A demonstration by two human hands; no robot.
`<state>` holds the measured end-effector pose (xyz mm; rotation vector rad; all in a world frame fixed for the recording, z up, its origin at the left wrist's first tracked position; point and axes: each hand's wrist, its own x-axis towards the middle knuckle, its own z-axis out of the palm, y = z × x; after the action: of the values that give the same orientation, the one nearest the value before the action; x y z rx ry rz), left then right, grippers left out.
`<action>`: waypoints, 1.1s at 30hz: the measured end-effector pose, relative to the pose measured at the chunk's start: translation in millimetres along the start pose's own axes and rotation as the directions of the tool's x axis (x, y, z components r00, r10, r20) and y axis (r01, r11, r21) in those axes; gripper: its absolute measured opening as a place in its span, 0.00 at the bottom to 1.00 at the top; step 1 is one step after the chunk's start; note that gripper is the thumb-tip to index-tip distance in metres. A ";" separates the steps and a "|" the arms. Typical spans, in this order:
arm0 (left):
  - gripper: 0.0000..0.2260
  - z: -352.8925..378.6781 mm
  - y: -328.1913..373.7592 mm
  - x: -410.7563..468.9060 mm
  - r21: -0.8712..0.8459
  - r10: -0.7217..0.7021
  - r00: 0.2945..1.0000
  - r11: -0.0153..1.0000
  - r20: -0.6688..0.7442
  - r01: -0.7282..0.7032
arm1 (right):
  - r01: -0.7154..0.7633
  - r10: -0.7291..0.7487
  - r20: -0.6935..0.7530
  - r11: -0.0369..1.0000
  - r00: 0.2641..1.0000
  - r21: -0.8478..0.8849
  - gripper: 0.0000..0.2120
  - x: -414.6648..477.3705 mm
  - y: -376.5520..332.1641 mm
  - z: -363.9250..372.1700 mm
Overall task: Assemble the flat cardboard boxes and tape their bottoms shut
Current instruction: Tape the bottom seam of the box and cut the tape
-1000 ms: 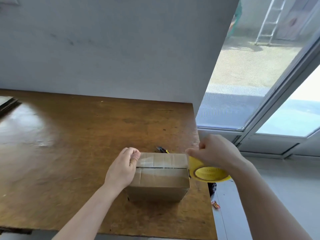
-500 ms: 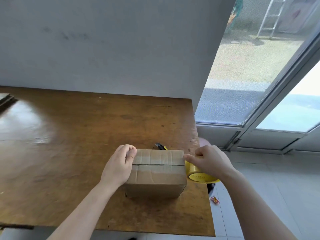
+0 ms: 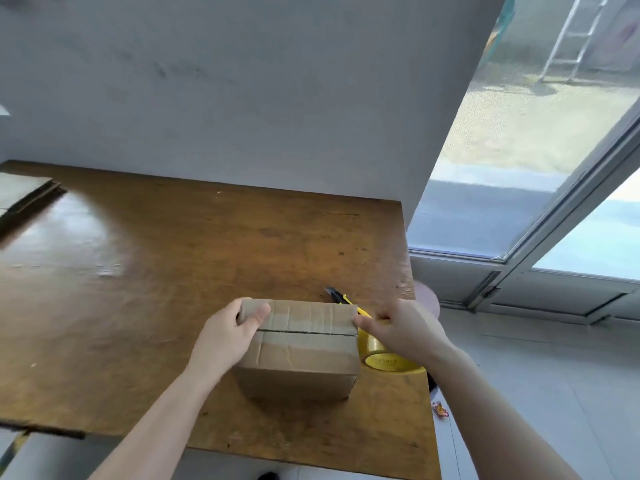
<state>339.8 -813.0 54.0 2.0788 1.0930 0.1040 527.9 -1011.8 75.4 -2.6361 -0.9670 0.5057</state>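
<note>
A small brown cardboard box (image 3: 301,355) stands on the wooden table (image 3: 173,271) near its front right corner, flaps folded shut with a dark seam across the top. My left hand (image 3: 228,334) grips the box's left top edge, thumb on the flap. My right hand (image 3: 401,327) holds a yellow roll of tape (image 3: 384,358) against the box's right side, fingertips at the right end of the seam. Whether tape lies along the seam I cannot tell.
A yellow and black utility knife (image 3: 341,297) lies on the table just behind the box. Flat cardboard sheets (image 3: 24,192) are stacked at the far left. A grey wall stands behind the table. The table's right edge drops to a tiled floor beside a glass door.
My right hand has brought the tape roll leftward and down, from off the table edge to right beside the box. The left hand stays on the box's left edge.
</note>
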 end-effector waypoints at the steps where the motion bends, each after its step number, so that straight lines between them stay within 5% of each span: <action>1: 0.35 -8.5 -1.1 4.8 0.077 0.043 0.999 0.996 -0.021 -0.041 | -0.010 0.010 0.002 1.000 1.000 0.004 0.29 -1.4 -8.7 4.2; 4: 0.28 -33.6 1.6 22.6 0.423 0.213 0.958 0.899 -0.190 -0.116 | -0.046 0.047 -0.035 0.999 0.998 0.022 0.27 -5.7 -43.5 26.9; 7: 0.27 -35.6 10.3 25.1 0.642 0.171 0.947 0.765 -0.273 0.047 | -0.051 0.055 -0.062 0.997 0.997 0.058 0.28 -6.1 -75.0 45.6; 11: 0.40 -21.3 -4.4 23.4 0.565 -0.046 0.978 0.810 -0.206 0.157 | -0.044 0.046 -0.007 0.985 0.999 0.166 0.27 1.9 -91.2 53.7; 19: 0.38 -62.2 -27.7 71.9 0.649 0.129 0.991 0.758 -0.044 -0.070 | -0.041 -0.046 0.206 0.917 0.978 0.397 0.12 5.1 -122.2 61.6; 25: 0.39 -61.0 -15.0 82.3 0.687 0.133 0.974 0.726 -0.182 0.029 | -0.137 -0.014 0.245 0.798 0.970 0.587 0.27 16.6 -150.5 77.1; 28: 0.41 -52.3 -21.7 89.3 0.606 0.081 0.993 0.796 -0.083 -0.014 | -0.149 -0.009 0.253 0.789 0.967 0.596 0.18 25.5 -162.4 80.6; 33: 0.45 -65.8 -29.5 108.3 0.661 0.153 0.988 0.744 -0.034 -0.093 | -0.215 0.019 0.319 0.777 0.947 0.591 0.12 36.3 -176.4 96.8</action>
<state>362.0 -684.7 51.9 2.8089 1.1486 -0.1597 414.1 -844.2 47.6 -2.0471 -0.5606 1.0736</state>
